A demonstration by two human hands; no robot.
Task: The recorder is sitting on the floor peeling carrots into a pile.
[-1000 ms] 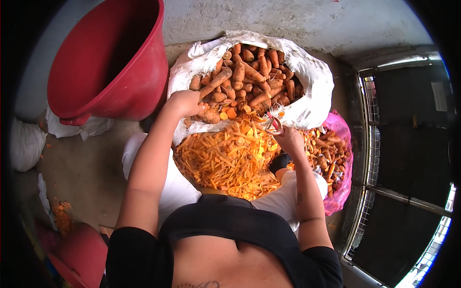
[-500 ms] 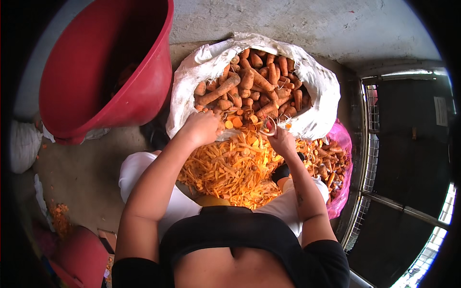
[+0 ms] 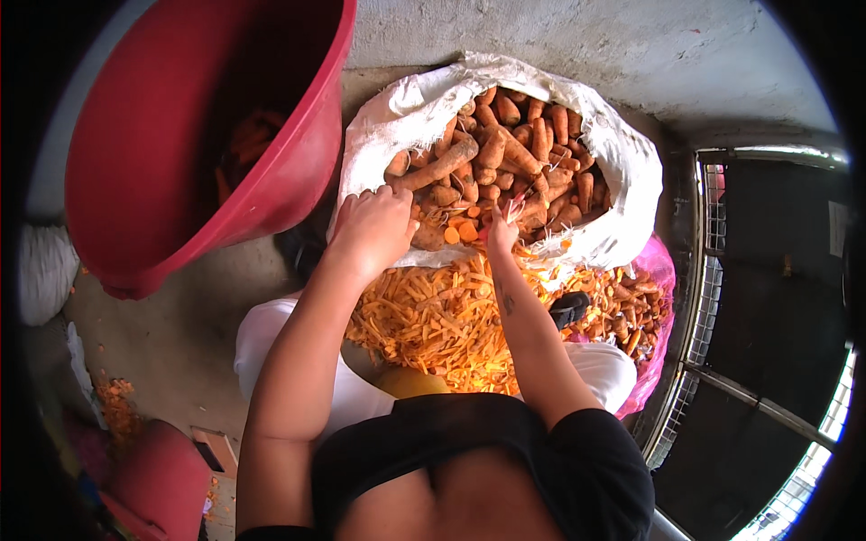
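Observation:
A white woven sack [image 3: 613,189] full of unpeeled carrots [image 3: 492,149] stands open in front of me. My left hand [image 3: 374,225] is closed with curled fingers at the sack's near left rim, close to a long carrot [image 3: 442,164]; anything inside its grip is hidden. Closed at the sack's near edge, my right hand [image 3: 501,233] holds a small tool with red and pale parts [image 3: 512,210], blurred. Between the hands lie cut orange carrot ends [image 3: 460,234]. Below them spreads a heap of orange peelings [image 3: 433,316].
A large red tub [image 3: 144,207] stands at left, with some carrots [image 3: 257,135] inside. A pink mesh bag [image 3: 663,279] with carrot pieces sits at right, beside a dark gate [image 3: 767,288]. Another red container [image 3: 167,478] is at lower left. A wall [image 3: 577,36] rises behind the sack.
The view has shifted, so the sack and tub appear further right. My left hand has moved forward onto the sack's rim. My right hand has moved leftward and forward with the tool.

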